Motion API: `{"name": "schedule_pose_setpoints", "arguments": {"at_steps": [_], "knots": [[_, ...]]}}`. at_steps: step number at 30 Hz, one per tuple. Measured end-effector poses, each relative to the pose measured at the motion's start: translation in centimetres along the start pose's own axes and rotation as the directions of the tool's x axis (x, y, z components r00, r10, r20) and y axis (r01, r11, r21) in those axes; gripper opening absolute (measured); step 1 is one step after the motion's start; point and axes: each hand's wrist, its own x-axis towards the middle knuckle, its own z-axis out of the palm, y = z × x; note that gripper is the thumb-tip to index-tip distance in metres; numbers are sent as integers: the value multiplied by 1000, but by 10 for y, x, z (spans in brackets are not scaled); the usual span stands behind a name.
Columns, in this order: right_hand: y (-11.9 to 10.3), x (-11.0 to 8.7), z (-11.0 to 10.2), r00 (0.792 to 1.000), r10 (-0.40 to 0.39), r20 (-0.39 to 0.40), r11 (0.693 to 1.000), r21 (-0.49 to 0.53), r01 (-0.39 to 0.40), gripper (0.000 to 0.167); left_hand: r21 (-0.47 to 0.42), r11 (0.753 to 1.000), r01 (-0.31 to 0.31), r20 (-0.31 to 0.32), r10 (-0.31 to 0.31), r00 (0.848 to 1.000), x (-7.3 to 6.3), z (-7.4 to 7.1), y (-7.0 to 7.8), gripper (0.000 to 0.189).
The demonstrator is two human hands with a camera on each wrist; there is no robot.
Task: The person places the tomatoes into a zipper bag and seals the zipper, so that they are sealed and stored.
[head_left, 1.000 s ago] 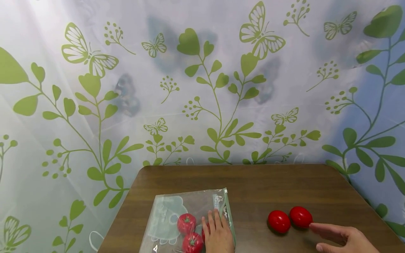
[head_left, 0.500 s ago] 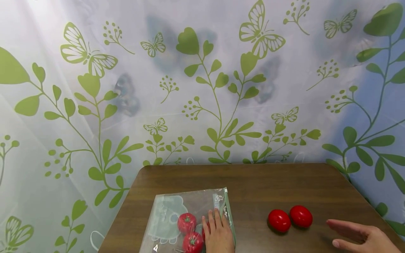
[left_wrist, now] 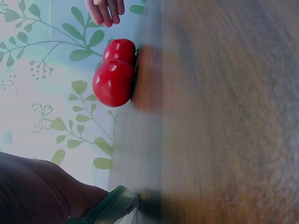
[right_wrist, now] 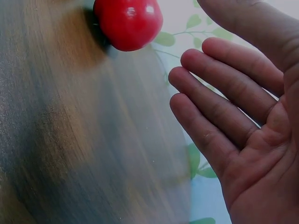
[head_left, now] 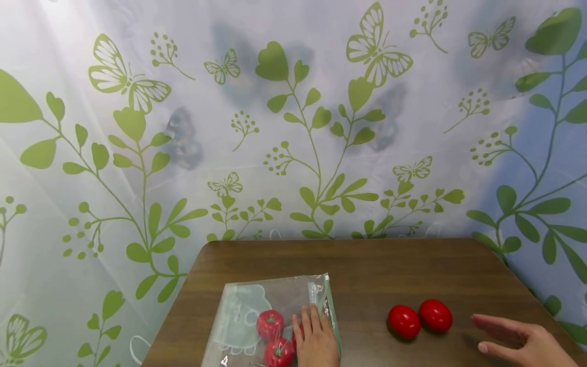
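Observation:
My left hand (head_left: pixel 317 341) rests with extended fingers on a clear zip bag (head_left: pixel 289 290) with a pale cartoon print. Inside the bag are red tomatoes (head_left: pixel 270 324); one is partly covered by that hand. The bag's green zip edge (left_wrist: pixel 110 205) shows beside the hand in the left wrist view. Two loose tomatoes, a left one (head_left: pixel 404 321) and a right one (head_left: pixel 435 315), sit side by side on the table. To their right, my right hand (head_left: pixel 525 341) hovers with nothing in it, fingers extended and thumb apart. One loose tomato (right_wrist: pixel 129 23) appears beyond its fingertips in the right wrist view.
The brown wooden table (head_left: pixel 357 260) has rounded far corners. Right behind it hangs a pale curtain (head_left: pixel 293 127) with green leaves and butterflies. The bag covers the table's left front part.
My right hand has drawn back to the right, away from the two loose tomatoes, and then stays nearly still. The left hand, the bag and the tomatoes have not moved.

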Motion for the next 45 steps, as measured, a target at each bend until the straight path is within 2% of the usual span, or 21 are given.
{"name": "schedule_pose_setpoints", "arguments": {"at_steps": [3, 6, 13, 18, 24, 31, 37, 40, 45], "knots": [[1, 3, 3, 1000, 11, -3, 1000, 18, -11, 82, 17, 1000, -5, -38, 6, 999, -1, 2, 0, 31], [0, 8, 5, 1000, 20, -5, 999, 26, -20, 84, 22, 1000, -6, -38, 7, 999, -1, 2, 0, 31], [-4, 15, 9, 1000, 3, -7, 999, 40, -3, 83, -8, 1000, 1, 68, -1, 998, 1, -3, -1, 34], [-7, 19, 9, 999, -38, 6, 999, 17, 37, 77, -24, 1000, -2, 88, 4, 996, 2, -5, -1, 34], [-12, 26, 11, 998, -55, 2, 998, -15, 55, 74, -28, 1000, -5, 90, 7, 996, 2, -6, -1, 35], [-13, 33, 15, 999, -46, 6, 999, 27, 45, 78, -11, 1000, -9, 61, 9, 998, 2, -3, -1, 34], [-14, 41, 19, 998, -55, 7, 997, 55, 55, 79, -23, 1000, -2, 92, 4, 996, 2, -5, 0, 35], [-14, 44, 20, 997, -81, 10, 994, 76, 80, 78, -26, 1000, 0, 100, 3, 995, 3, -5, 0, 36], [-10, 48, 24, 992, -127, 10, 989, 84, 125, 75, -1, 1000, -3, 77, 3, 997, 3, -4, 0, 34]]}}
